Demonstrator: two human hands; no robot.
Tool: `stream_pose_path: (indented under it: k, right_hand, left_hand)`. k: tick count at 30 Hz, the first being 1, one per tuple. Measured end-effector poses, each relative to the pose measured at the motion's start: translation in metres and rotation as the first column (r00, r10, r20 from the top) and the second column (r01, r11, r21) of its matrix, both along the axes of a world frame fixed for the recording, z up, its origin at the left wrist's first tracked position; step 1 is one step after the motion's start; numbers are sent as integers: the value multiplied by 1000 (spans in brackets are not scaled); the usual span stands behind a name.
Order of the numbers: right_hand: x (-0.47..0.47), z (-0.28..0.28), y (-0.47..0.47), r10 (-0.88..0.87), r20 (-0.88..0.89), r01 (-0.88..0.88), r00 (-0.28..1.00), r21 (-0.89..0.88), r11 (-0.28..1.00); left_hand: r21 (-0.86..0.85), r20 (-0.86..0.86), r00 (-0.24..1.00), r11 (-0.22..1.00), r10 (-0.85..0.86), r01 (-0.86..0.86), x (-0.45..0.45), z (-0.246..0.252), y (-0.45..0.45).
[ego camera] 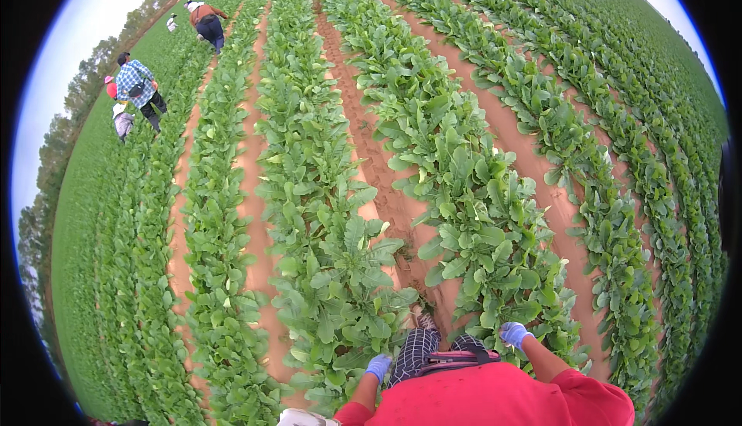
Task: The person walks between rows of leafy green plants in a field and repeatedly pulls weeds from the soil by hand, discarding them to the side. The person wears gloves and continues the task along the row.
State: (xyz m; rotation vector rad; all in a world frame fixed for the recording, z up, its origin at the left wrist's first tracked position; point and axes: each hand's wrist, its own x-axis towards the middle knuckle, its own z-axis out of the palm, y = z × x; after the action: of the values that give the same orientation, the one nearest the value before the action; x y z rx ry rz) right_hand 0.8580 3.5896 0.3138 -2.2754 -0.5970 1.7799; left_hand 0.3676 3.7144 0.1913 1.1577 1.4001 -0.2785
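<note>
My left hand (pixel 379 366), in a pale blue glove, hangs beside my left thigh, at the edge of a row of leafy green plants (pixel 348 263). Whether its fingers hold anything is hidden. My right hand (pixel 513 334), in a similar glove, is over the row of leafy plants (pixel 487 240) on the right, with leaves close around its fingers. Its fingers look curled, but I cannot tell if they grip a leaf. Between the hands are my checked trousers and a dark waist pouch with pink trim (pixel 458 361).
A reddish soil furrow (pixel 394 211) with tread marks runs ahead between the two rows, and my shoe (pixel 425 317) stands in it. More crop rows lie to both sides. Several people work at the upper left, one in a checked shirt (pixel 134 83), another in a brown top (pixel 206 14).
</note>
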Motion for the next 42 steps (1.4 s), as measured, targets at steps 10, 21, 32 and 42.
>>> stream_pose_path:
  k: [10, 21, 32, 42]
  right_hand:
    - [3, 26, 18, 196, 65, -187, 978, -126, 974]
    - [9, 18, 86, 329, 9, -322, 944, -177, 930]
    - [28, -22, 224, 68, 121, -67, 990, -16, 998]
    - [68, 5, 298, -167, 23, 169, 986, -130, 977]
  left_hand:
    - [-370, 116, 794, 767, 597, -523, -7, 44, 3]
    - [-340, 62, 845, 807, 531, -482, -31, 46, 25]
    - [-256, -81, 907, 871, 413, -419, 40, 82, 306]
    - [330, 250, 944, 898, 215, -292, 177, 152, 492]
